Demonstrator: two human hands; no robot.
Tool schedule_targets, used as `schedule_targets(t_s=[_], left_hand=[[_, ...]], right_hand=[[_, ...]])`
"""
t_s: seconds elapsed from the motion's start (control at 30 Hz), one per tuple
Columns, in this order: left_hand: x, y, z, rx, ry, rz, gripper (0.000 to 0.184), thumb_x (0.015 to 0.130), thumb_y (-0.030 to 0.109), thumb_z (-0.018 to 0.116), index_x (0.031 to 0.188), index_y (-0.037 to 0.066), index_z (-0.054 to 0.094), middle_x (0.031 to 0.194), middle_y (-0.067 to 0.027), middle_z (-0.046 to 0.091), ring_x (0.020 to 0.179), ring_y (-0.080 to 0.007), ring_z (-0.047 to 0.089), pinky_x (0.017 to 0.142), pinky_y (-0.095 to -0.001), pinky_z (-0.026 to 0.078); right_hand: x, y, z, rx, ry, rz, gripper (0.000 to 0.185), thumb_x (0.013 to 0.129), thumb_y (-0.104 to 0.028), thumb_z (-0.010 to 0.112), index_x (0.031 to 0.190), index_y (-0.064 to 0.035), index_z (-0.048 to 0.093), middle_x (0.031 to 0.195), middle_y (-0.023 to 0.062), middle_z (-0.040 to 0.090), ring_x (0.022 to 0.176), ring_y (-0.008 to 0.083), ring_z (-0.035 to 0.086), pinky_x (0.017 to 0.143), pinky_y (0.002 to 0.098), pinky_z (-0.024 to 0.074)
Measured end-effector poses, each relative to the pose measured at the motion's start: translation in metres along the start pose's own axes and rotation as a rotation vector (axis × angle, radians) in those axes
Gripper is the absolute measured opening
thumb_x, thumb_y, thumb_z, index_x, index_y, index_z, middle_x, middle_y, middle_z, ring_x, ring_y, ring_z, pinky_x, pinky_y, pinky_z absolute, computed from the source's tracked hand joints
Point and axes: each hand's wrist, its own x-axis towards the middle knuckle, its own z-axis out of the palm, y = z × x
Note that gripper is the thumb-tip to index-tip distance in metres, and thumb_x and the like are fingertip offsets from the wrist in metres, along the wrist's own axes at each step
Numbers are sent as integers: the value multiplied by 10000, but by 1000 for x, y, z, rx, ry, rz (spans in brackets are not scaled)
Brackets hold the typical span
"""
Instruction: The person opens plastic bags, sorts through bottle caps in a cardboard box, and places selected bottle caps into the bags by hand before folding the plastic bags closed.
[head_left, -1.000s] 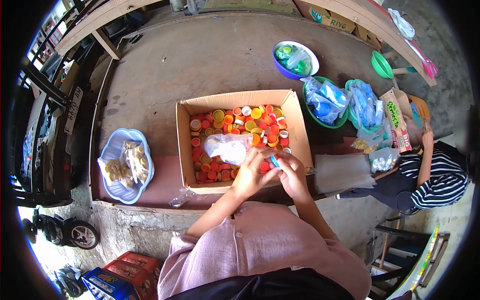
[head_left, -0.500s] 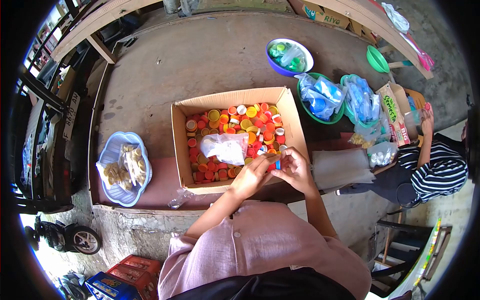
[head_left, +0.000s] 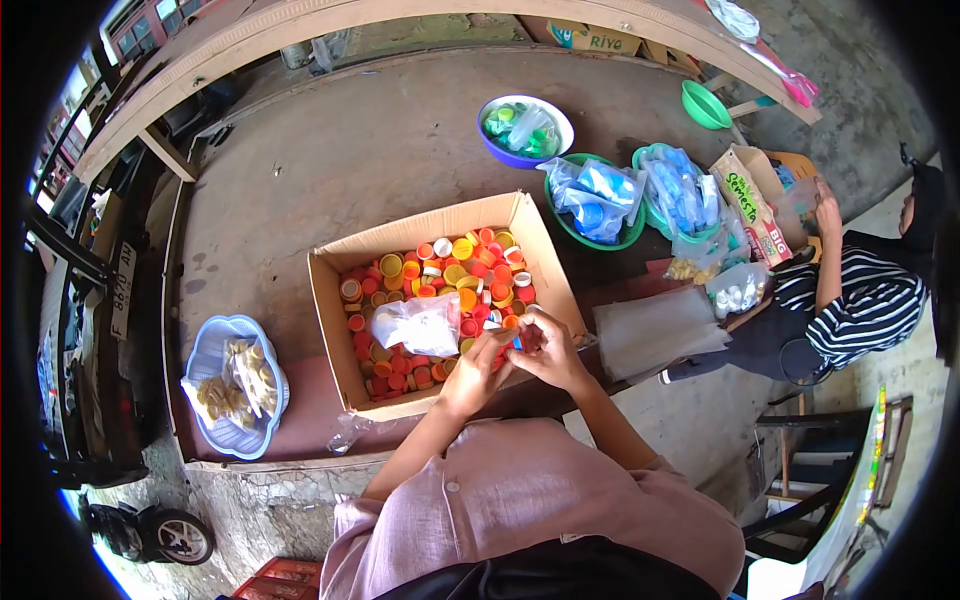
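Note:
A cardboard box point(head_left: 548, 262) full of red, orange and yellow bottle caps point(head_left: 397, 381) sits on the table, with a clear bag of white pieces point(head_left: 416, 326) on top of the caps. Over the box's near right corner, my left hand point(head_left: 478, 370) and my right hand point(head_left: 548, 350) meet with fingers bent together. Between them is a small blue cap point(head_left: 518, 343), pinched by my right hand. My left fingertips are closed close beside it; whether they hold anything is hidden.
A light-blue basket point(head_left: 207, 350) with bagged tan pieces stands at the left. Toward the right are a purple bowl point(head_left: 513, 158), green basins with blue bagged caps, plastic sheets point(head_left: 655, 335) and a carton point(head_left: 745, 190). A person in a striped top point(head_left: 865, 285) sits at the right.
The view has shifted and turned, so the box and bowls appear further left. Both hands stay together at the box's near right corner, with the blue cap still between them.

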Motion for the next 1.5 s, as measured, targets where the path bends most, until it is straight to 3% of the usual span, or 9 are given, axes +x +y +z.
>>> schedule_targets(t_s=[0.37,0.53,0.87,1.0,1.13,1.23,1.33,1.4,1.5], left_hand=[[3,5,-4,21,65,7,451,669,-31,646,1095,-6,499,1023,-169,532,942,-314,542,795,-354,455],[2,1,-3,24,147,-36,403,676,-30,643,1058,-17,517,994,-165,549,924,-312,552,785,-349,459],[2,0,-1,47,95,2,405,704,-14,628,1082,-21,482,995,-176,532,914,-321,543,774,-356,462],[2,1,-1,60,58,35,418,706,-9,627,1093,-17,470,1011,-176,528,925,-326,538,779,-364,461],[4,2,-4,66,8,-8,423,709,3,632,1098,-13,467,1039,-178,517,943,-329,529,788,-372,456],[5,-3,-1,64,54,12,422,713,8,636,1100,-10,468,1044,-179,513,936,-328,528,790,-367,452],[4,-4,1,53,128,-37,410,709,5,645,1081,-14,475,1032,-175,521,939,-315,534,796,-354,457],[3,-1,2,46,167,-69,401,702,1,653,1064,-20,481,1017,-170,532,948,-303,541,803,-347,464],[4,6,-4,93,187,-2,376,689,13,667,1022,-12,493,1030,-166,547,962,-301,534,833,-353,435]], right_hand=[[-6,4,22,178,125,26,254,646,26,642,837,-30,485,724,-25,427,585,6,397,479,156,324],[-11,8,36,-21,342,-142,322,658,25,684,958,11,566,834,47,547,682,72,541,564,202,454],[-11,2,30,151,339,-40,283,675,-1,698,907,10,536,806,38,530,673,62,530,560,182,450],[-1,2,7,190,110,71,248,678,-54,714,793,-35,495,704,-13,475,617,41,453,524,171,394],[4,4,-2,-99,-88,-191,248,722,-121,697,700,-45,461,656,-26,466,587,29,410,498,202,358],[0,5,2,380,-35,178,213,747,-133,681,703,-52,489,621,-30,455,520,21,386,445,193,323],[2,14,-2,233,259,252,220,741,-152,689,722,-40,501,603,-35,455,494,14,405,428,182,334],[5,6,-11,-122,265,285,247,734,-153,686,858,-29,511,708,31,506,610,102,513,542,241,422],[7,-8,-12,-453,264,-206,498,723,-130,668,1138,-7,423,1090,185,459,1025,323,456,872,372,367]])
